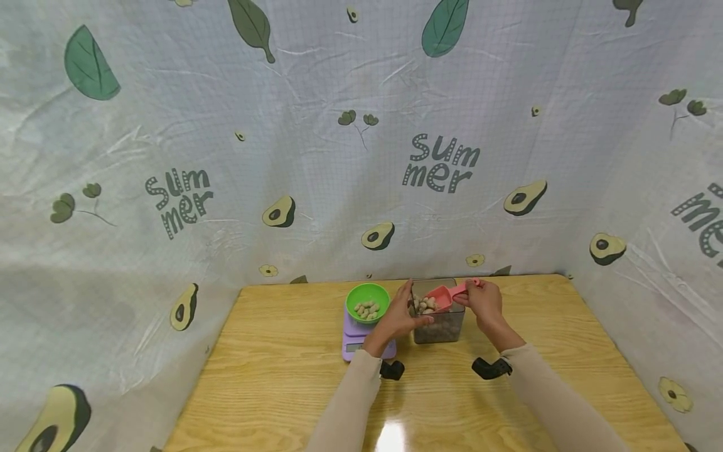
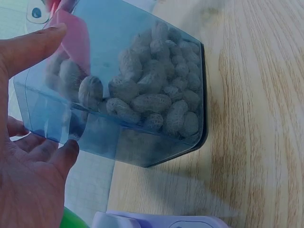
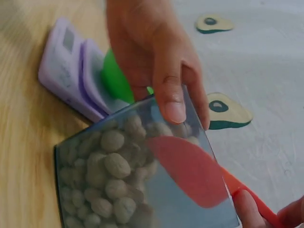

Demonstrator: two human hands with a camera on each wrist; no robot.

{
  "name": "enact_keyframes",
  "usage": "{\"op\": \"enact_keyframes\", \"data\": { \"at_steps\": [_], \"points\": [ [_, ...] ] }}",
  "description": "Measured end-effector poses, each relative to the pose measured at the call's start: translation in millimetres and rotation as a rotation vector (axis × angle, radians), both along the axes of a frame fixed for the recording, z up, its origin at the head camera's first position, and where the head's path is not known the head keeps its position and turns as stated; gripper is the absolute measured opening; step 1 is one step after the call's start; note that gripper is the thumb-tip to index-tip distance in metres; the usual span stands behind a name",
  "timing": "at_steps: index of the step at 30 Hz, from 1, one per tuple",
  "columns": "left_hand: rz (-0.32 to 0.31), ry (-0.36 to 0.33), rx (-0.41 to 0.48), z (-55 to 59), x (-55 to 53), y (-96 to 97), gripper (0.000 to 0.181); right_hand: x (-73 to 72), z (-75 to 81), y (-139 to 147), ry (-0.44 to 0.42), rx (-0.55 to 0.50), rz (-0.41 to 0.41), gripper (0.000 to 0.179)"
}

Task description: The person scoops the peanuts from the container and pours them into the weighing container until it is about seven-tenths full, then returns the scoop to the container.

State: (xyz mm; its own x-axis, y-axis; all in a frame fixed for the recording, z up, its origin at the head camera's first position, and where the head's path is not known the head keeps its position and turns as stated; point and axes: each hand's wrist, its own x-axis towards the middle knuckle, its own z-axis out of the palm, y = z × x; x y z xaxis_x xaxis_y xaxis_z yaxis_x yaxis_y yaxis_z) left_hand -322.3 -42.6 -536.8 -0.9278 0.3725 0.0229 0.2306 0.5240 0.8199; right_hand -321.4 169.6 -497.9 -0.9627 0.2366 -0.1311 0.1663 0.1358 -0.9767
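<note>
A clear, grey-tinted plastic container (image 1: 442,331) of unshelled peanuts (image 2: 154,102) stands on the table. My left hand (image 1: 397,317) steadies it at its upper left corner, thumb across the near wall and fingers along the left side. In my right hand (image 1: 482,300) is the handle of a red scoop (image 3: 187,171), gripped near the container's right rim. The scoop's bowl dips inside, tilted against the peanuts. Left of the container, a green bowl (image 1: 368,288) holding several peanuts sits on a purple kitchen scale (image 1: 351,329).
The wooden table (image 1: 271,376) ends at a wall covering (image 1: 316,157) printed with avocados and leaves. My left forearm passes close to the scale's right front corner. Black camera mounts (image 1: 490,368) stick out from both wrists.
</note>
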Motion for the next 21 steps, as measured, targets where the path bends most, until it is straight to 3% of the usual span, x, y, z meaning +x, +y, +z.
{"op": "enact_keyframes", "data": {
  "at_steps": [6,15,21],
  "points": [
    [0.003,-0.011,-0.008,0.5,0.3,0.0,0.107,0.2,-4.5,8,-0.054,-0.262,0.007,0.048],
    [0.0,-0.013,-0.009,0.1,0.2,-1.1,0.106,3.0,-1.7,10,-0.07,-0.451,-0.015,0.04],
    [0.001,-0.004,-0.007,-1.1,-0.5,-1.7,0.106,-1.3,11.7,10,-0.061,-0.55,-0.029,0.034]
  ]
}}
